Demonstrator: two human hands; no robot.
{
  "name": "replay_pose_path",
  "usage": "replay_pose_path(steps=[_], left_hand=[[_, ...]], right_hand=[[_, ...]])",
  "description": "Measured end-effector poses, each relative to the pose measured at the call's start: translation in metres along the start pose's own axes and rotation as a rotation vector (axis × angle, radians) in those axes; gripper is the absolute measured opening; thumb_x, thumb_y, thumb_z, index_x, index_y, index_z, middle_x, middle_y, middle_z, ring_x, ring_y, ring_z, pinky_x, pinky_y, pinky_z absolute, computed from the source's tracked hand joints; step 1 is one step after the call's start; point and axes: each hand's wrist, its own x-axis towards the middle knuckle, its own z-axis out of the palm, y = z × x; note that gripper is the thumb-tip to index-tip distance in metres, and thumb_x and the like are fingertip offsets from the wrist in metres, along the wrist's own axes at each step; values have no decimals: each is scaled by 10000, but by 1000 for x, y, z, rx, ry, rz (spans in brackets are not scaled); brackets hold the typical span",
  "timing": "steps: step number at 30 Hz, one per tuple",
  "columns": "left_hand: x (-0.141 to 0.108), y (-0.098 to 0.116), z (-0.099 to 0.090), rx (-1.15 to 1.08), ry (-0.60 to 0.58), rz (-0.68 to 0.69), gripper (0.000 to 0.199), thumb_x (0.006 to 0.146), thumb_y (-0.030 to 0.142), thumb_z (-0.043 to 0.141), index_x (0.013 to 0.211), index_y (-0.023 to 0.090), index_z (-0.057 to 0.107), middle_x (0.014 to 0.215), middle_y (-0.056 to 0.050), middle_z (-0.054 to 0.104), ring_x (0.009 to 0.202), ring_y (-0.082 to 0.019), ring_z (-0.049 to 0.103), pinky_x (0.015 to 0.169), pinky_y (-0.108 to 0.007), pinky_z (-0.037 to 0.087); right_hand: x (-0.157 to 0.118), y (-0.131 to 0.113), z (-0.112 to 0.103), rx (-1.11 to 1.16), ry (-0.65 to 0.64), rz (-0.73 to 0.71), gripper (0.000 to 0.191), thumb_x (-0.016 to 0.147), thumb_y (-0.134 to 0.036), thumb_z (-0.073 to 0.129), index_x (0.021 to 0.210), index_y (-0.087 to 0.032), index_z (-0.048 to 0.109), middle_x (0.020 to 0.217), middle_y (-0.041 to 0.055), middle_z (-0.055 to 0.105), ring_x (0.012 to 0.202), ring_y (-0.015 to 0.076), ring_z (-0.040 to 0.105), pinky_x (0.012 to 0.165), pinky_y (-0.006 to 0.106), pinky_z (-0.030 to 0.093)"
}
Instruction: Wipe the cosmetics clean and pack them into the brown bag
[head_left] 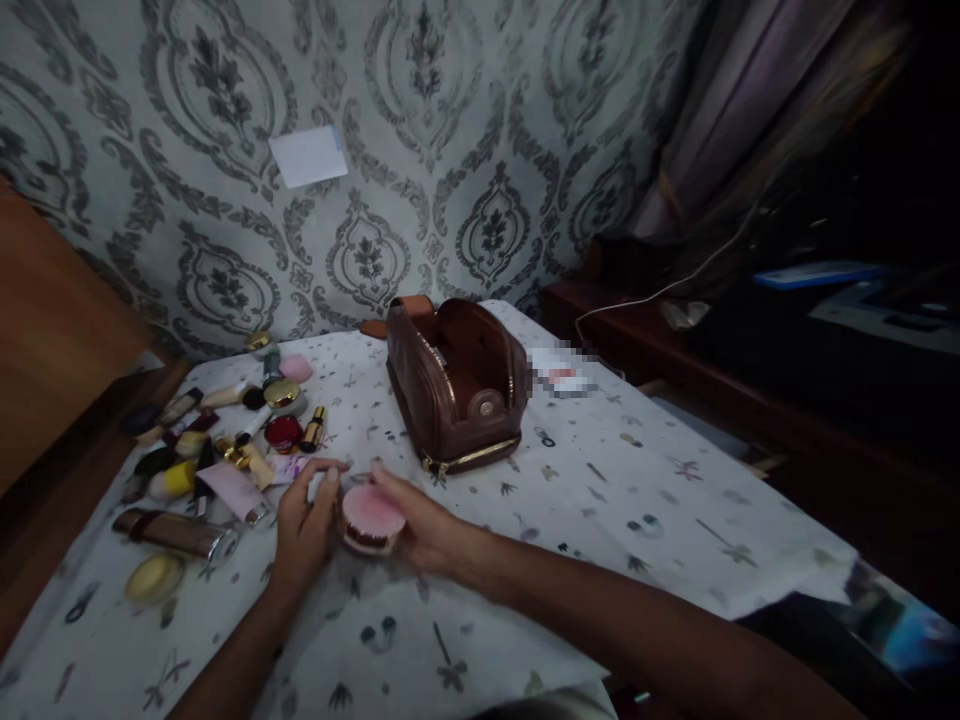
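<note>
A round pink compact (373, 515) with a shiny metallic rim is held over the cloth in my right hand (424, 520), whose fingers wrap its right side. Just left of the compact is my left hand (304, 520), its thumb and forefinger curved and apart; its other fingers are partly hidden. Whether it touches the compact's edge is hard to make out. Beyond my hands stands a brown leather toiletry bag (480, 440), unzipped at the top, its dark inside partly visible.
Cosmetics crowd the table's left side: a pink tube (231, 490), a brown metallic bottle (176, 533), a red jar (283, 433), a round yellowish container (154, 577) and a pink sponge (296, 368). A patterned cloth (600, 560) covers the table. A cable (675, 287) runs at right.
</note>
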Motion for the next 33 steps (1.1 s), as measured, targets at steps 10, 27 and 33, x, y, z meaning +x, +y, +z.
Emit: replay_pose_path(steps=[10,27,33], left_hand=[[0,-8,4,-59,-392,58,876,643,450,826,1371,195,411,1160,-81,638,1042,-279,626,915,-377,476],[8,-11,0,-79,-205,93,737,641,258,777,1295,201,441,1290,-108,541,1220,-309,515,1064,-437,379],[9,-14,-3,-72,-216,131,775,639,291,826,1317,217,458,1337,-113,534,1279,-331,485,1097,-465,353]], right_hand=[[-5,-17,8,133,78,5,475,1008,-512,391,938,-120,650,799,70,717,614,143,649,630,276,543],[-2,-15,-7,-550,-26,-370,560,730,-506,774,1203,-236,645,1152,50,666,932,183,620,673,247,489],[4,-22,-15,-638,20,-383,681,669,-512,814,1249,-203,634,1161,84,667,1007,214,625,812,306,492]])
